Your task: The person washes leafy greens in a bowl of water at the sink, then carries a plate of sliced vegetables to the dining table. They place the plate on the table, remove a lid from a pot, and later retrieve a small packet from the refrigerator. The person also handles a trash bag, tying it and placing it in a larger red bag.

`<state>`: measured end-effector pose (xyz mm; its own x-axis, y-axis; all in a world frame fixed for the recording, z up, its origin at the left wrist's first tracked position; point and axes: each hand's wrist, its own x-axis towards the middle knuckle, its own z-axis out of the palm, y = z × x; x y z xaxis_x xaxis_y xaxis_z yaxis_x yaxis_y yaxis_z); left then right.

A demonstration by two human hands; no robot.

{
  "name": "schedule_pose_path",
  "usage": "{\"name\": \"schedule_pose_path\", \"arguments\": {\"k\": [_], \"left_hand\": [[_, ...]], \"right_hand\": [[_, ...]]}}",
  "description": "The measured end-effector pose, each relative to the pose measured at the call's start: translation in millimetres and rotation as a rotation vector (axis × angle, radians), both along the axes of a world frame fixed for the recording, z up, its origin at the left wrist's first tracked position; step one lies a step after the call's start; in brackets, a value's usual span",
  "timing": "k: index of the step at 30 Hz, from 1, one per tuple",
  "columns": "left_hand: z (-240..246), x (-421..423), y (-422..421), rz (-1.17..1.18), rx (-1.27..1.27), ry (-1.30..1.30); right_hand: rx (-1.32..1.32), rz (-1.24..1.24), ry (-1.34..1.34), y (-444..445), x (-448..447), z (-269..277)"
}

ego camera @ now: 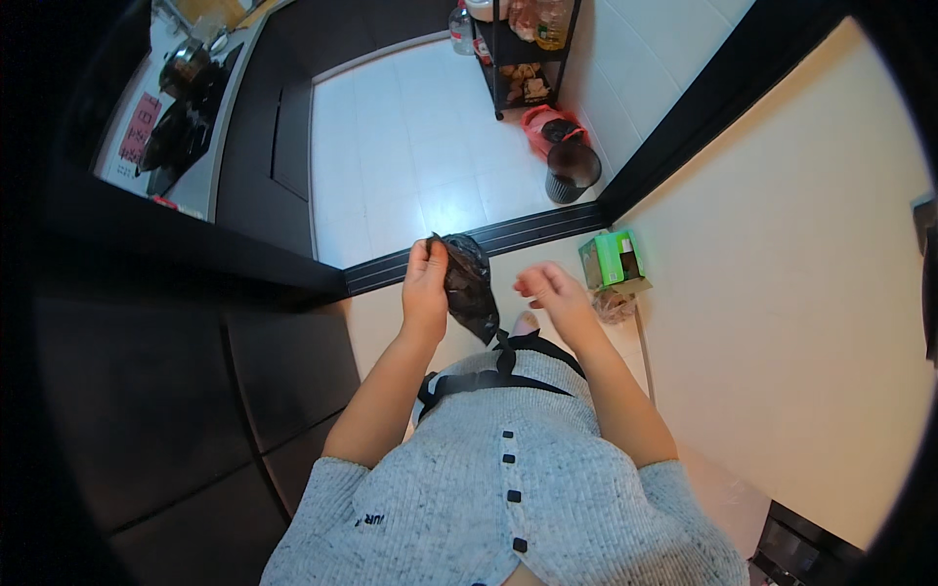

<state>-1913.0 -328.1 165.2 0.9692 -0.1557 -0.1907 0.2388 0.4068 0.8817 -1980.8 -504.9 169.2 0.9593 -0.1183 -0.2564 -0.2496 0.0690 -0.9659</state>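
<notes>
A crumpled black plastic bag [469, 289] hangs from my left hand [425, 282], pinched at its upper edge between thumb and fingers. To the right of the bag, and apart from it, is my right hand [553, 293], slightly blurred, with its fingers half curled and nothing seen in them. Both hands are in front of my waist, above the floor near the doorway's dark threshold [527, 233]. Past the threshold, by the tiled wall, stands a dark waste bin [571, 172] with a red plastic bag [542, 124] behind it.
A green cardboard box [615, 260] rests on the floor at right, beside a clear plastic bag [614, 306]. Dark cabinets [286, 373] flank me at left. Beyond the doorway are a black wheeled rack [516, 55] and a counter with a pot [183, 66].
</notes>
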Motion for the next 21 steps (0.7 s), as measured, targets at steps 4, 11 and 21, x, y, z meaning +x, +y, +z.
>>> {"name": "schedule_pose_path", "arguments": {"k": [4, 11, 21], "left_hand": [[10.2, 14.6, -56.2, 0.059, -0.146, 0.001], [-1.6, 52.5, -62.3, 0.125, -0.307, 0.364], [18.4, 95.2, -61.5, -0.124, 0.083, 0.254]], "right_hand": [[-0.166, 0.112, -0.070, -20.9, 32.2, -14.3], [0.691, -0.002, 0.410, -71.2, 63.6, -20.8], [-0.781, 0.089, -0.401, -34.3, 112.5, 31.5]]}}
